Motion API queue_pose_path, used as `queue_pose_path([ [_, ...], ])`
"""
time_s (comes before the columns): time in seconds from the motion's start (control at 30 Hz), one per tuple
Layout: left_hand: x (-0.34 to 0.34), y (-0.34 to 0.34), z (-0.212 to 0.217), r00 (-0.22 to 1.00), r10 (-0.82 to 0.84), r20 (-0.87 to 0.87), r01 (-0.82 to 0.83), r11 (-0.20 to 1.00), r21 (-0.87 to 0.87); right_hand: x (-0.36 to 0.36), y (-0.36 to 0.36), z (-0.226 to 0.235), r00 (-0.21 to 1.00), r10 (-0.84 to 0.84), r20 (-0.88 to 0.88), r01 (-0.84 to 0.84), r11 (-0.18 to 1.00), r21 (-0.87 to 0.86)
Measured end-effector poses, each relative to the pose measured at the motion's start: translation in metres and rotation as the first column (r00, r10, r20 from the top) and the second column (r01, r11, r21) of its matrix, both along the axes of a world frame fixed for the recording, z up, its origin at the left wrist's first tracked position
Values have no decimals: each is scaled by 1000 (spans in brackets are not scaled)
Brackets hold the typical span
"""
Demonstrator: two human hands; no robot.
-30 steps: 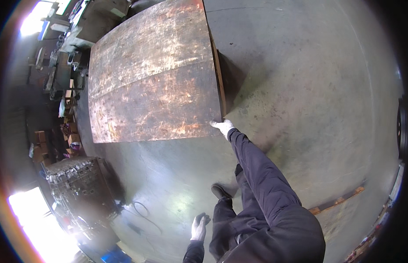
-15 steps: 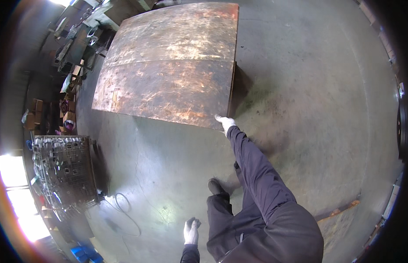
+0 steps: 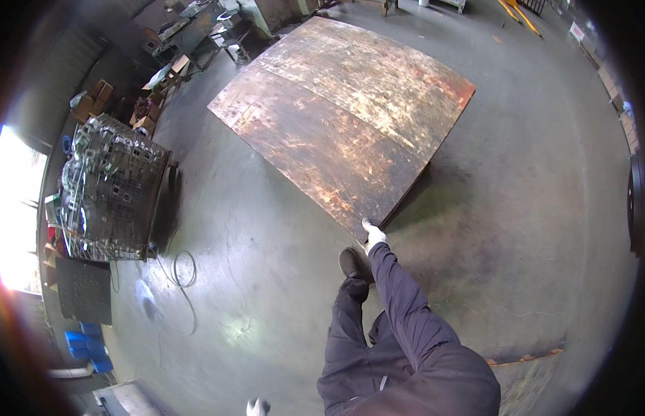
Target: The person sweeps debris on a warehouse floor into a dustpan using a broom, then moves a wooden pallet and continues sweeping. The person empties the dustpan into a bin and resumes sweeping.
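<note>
The concrete floor (image 3: 281,291) runs right across the room, grey and glossy in patches. On it, straight ahead of the person and nearer the far side than the near, sits a broad wooden board (image 3: 336,118), raised enough to throw a shadow under its right edge. A second ago its near edge ran almost square across in front of the person; now one corner points at them, and the red-stained corner that lay far off shows at the right. The surface is dark brown and scuffed, rubbed pale in long streaks, with a straight seam across it and rusty orange patches toward the near edge.

Over on the left a wire cage (image 3: 153,208) is packed high with shiny grey metal pieces. Near it a dark flat panel (image 3: 85,295) stands in view. Cardboard boxes (image 3: 95,100) are stacked beyond the cage; I can't make out their contents. Nearer left are blue plastic bins (image 3: 88,347), their insides too small to read. A thin hose (image 3: 185,270) loops on the floor.

The person's right hand (image 3: 376,236), white-gloved, clasps the board's near corner, thumb on top and fingers bent round the edge. The left hand (image 3: 256,408) has dropped to the bottom of the view, mostly cut off; I can't tell how its fingers stand.
</note>
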State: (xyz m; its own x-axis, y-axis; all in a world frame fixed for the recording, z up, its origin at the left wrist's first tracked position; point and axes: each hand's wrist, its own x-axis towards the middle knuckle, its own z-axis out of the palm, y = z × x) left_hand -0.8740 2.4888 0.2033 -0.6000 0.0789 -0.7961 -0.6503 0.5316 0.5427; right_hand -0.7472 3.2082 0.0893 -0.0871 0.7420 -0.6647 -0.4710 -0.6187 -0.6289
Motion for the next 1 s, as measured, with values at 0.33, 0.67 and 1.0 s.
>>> queue_pose_path([
  [0.33,18,-6,-60,956,-246,157,246,969,20,16,-20,26,984,69,163,-53,994,-99],
  [0.67,-64,56,-17,990,-138,8,135,978,160,9,-39,6,997,74,-18,-75,993,-91],
  [1.0,56,-33,-101,974,-94,205,102,994,-29,31,-25,-31,997,81,13,-77,978,-192],
])
